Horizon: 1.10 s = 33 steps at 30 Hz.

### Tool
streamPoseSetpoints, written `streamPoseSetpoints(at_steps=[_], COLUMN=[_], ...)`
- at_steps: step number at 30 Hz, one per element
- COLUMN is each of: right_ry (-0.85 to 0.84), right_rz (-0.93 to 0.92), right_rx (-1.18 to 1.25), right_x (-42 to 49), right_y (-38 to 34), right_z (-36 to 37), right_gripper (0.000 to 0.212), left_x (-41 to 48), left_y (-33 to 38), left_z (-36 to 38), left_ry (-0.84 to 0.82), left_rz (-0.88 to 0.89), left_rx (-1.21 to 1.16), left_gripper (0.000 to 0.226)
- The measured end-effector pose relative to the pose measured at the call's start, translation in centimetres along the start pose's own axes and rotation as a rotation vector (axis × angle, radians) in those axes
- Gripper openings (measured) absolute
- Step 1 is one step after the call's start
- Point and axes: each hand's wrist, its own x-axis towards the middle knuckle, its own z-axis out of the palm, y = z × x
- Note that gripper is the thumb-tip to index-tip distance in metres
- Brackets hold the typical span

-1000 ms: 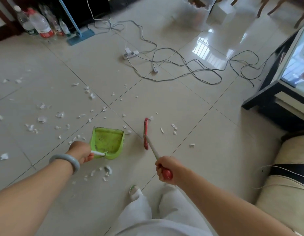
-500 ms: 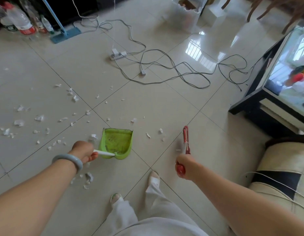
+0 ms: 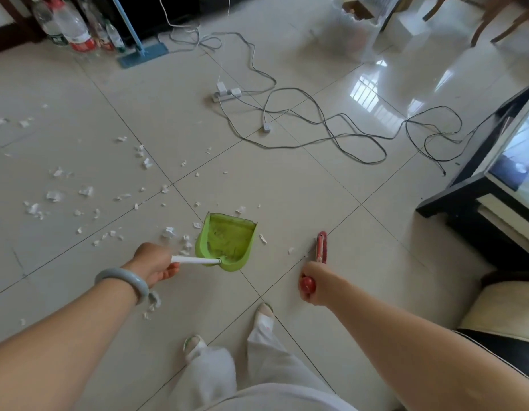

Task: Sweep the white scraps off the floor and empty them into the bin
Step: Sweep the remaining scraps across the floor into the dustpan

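Observation:
My left hand (image 3: 155, 264) grips the white handle of a green dustpan (image 3: 227, 243) that rests on the tiled floor with its open edge facing away from me. My right hand (image 3: 315, 281) holds the red-ended handle of a small red brush (image 3: 321, 247), whose head touches the floor to the right of the pan. Several white scraps (image 3: 88, 191) lie scattered over the tiles to the left, and a few (image 3: 262, 238) sit between pan and brush. A clear bin (image 3: 353, 17) stands far back, right of centre.
Grey cables (image 3: 316, 123) and a power strip (image 3: 226, 93) sprawl across the floor ahead. Plastic bottles (image 3: 73, 25) and a blue mop (image 3: 143, 56) stand at the back left. A dark TV stand (image 3: 476, 191) and a cushion (image 3: 506, 310) line the right side. My feet (image 3: 264, 315) are just below the pan.
The brush has swung from beside the pan's right edge out to the right. The pan has stayed on the floor in my left hand, and my right foot has stepped forward.

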Motion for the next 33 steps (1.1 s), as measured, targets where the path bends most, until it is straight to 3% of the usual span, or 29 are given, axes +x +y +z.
streamPoseSetpoints(at_steps=[11,17,22,33], right_ry=[-0.103,-0.195,-0.262,-0.309], right_rz=[-0.058,-0.067,-0.077,-0.137], right_rx=[-0.311,-0.397,-0.505,-0.595], right_x=[-1.8,-4.1,-6.7,-9.9], right_y=[0.1,1.1,2.3,1.9], right_z=[9.0,16.7,22.0,28.3], right_gripper=[0.013,0.015,0.015,0.026], left_x=[0.6,1.8,2.2,5.5], left_y=[-2.9,-4.5,-5.8,-5.8], left_z=[-4.1,-9.8,-14.2,-22.1], left_ry=[0.120,0.169,0.217,0.257], left_rz=[-0.032,-0.090,-0.113,-0.148], left_rx=[-0.053,-0.160,-0.195,-0.183], left_gripper=[0.029,0.027,0.012,0.025])
